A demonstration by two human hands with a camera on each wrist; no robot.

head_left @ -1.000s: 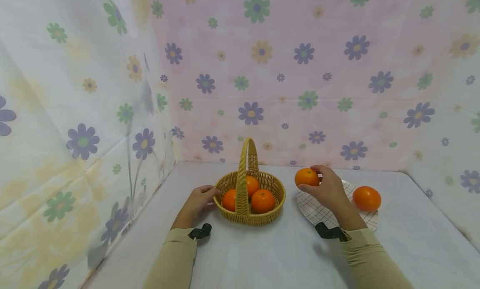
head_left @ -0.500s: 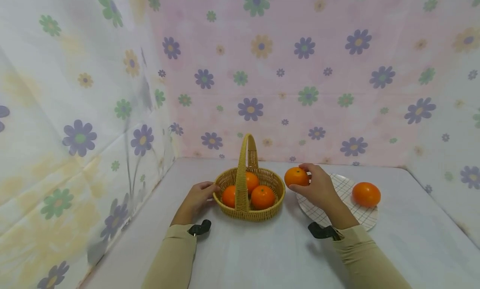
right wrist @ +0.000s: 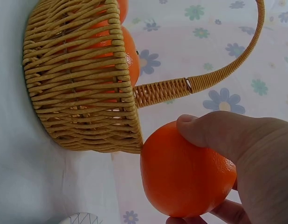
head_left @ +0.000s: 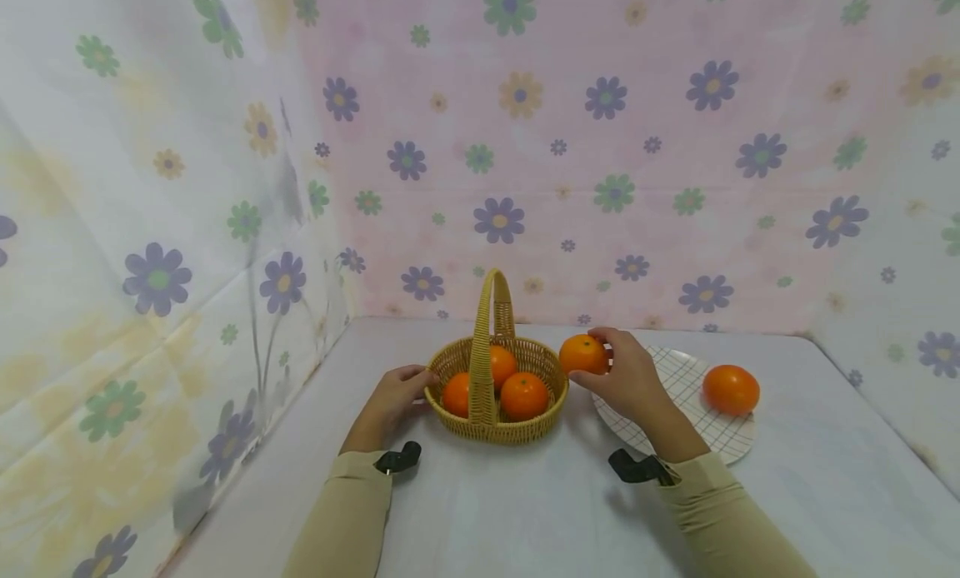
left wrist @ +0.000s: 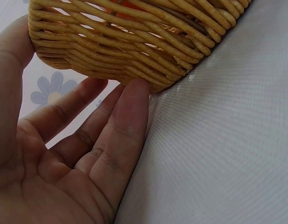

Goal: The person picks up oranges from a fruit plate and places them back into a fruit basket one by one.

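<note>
Near the desk's far edge, left hand grips a wicker basket, right hand an orange, likely firm and slick, best held by its sides.

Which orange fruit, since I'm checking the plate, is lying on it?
The orange fruit farthest right in the head view; it alone rests on the checked plate. Three others show in the wicker basket, and the right hand holds the fifth.
</note>
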